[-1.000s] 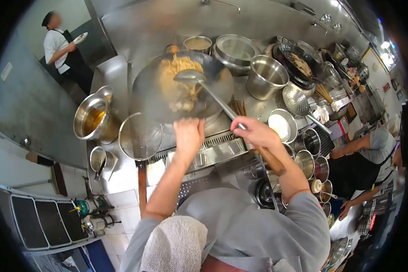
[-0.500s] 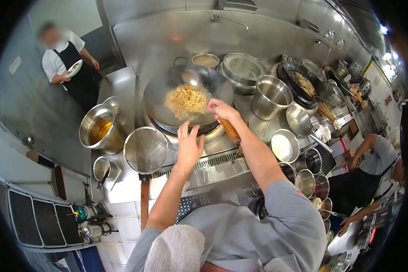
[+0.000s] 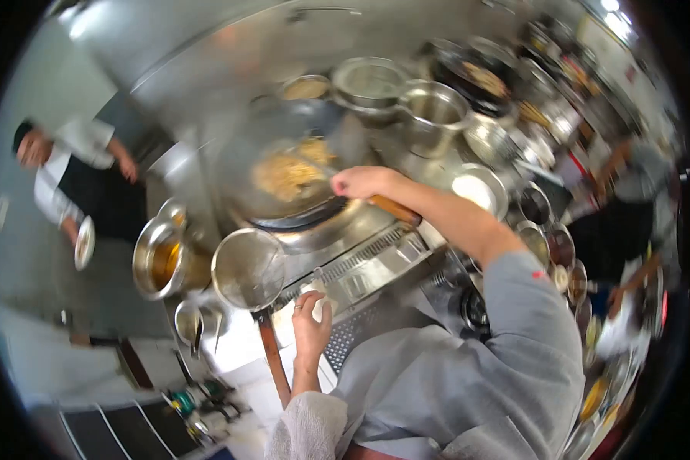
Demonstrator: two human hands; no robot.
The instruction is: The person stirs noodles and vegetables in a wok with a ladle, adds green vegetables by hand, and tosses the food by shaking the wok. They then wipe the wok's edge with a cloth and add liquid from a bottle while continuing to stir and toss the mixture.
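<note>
Noodles (image 3: 287, 176) lie in a large wok (image 3: 238, 146), blurred by motion and steam. My right hand (image 3: 360, 182) is closed round a utensil whose wooden handle (image 3: 397, 210) sticks out toward my forearm; its metal end reaches over the noodles. Lower down, by the stove's front edge, my left hand (image 3: 311, 318) has its fingers curled about a white cloth (image 3: 313, 287), which shows above and between the fingers. Just left of that hand, a round mesh strainer (image 3: 248, 268) rests on the counter with its wooden handle (image 3: 272, 354) pointing toward me.
A pot of amber liquid (image 3: 165, 264) stands left of the strainer. Behind the wok are a bowl (image 3: 305, 87) and stacked pans (image 3: 370, 83). A tall pot (image 3: 433, 115) and a second wok (image 3: 475, 80) are at right. One person (image 3: 100, 184) holds a plate; another (image 3: 613, 230) is far right.
My left hand has dropped from the wok's near rim to the white cloth and closed on it. My right hand still grips the utensil. The view has tilted, and the person at left has lowered the plate.
</note>
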